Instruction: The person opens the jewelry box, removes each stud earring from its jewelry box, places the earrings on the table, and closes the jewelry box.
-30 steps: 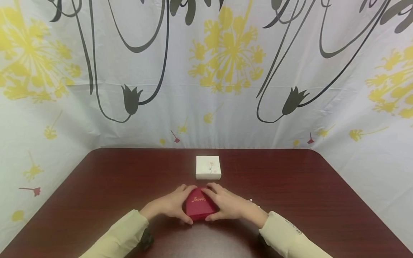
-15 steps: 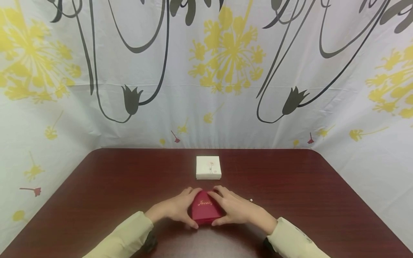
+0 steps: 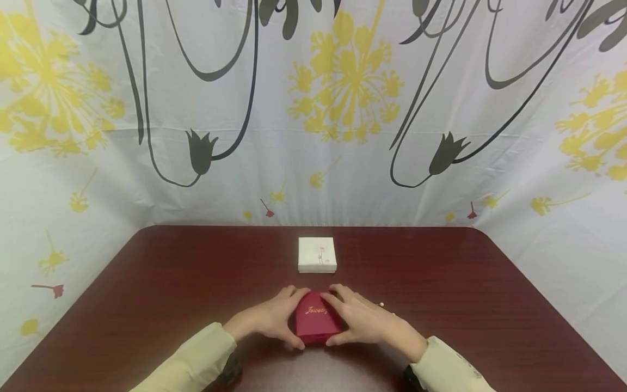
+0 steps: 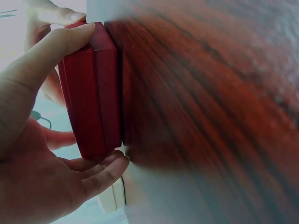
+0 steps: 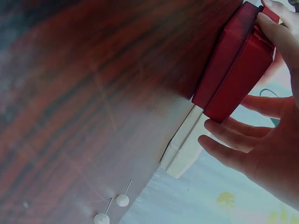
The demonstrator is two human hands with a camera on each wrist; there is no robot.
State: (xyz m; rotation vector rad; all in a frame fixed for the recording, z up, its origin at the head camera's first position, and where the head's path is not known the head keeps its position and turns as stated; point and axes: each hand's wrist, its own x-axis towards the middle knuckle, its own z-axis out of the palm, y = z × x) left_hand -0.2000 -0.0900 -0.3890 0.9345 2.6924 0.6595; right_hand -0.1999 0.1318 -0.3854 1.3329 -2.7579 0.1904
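A red jewelry box (image 3: 315, 325) with gold lettering on its lid lies closed on the table in front of the person. My left hand (image 3: 274, 317) grips its left side, thumb at the near edge and fingers at the far edge. From the right, my right hand (image 3: 364, 321) holds it the same way. In the left wrist view the thumb presses one end of the box (image 4: 81, 102). The right wrist view has fingertips at the far end of the box (image 5: 229, 70). Its contents are hidden.
Behind the red box stands a small white box (image 3: 316, 255) with a flower print. Two pearl-headed pins or stud earrings, one of them this pearl (image 5: 122, 200), lie on the table beyond the right hand. A patterned curtain (image 3: 313, 179) hangs behind the dark wooden table (image 3: 196, 261).
Both hands have shifted the red box a little to the right and toward the person, turning it slightly. The white box stays in place.
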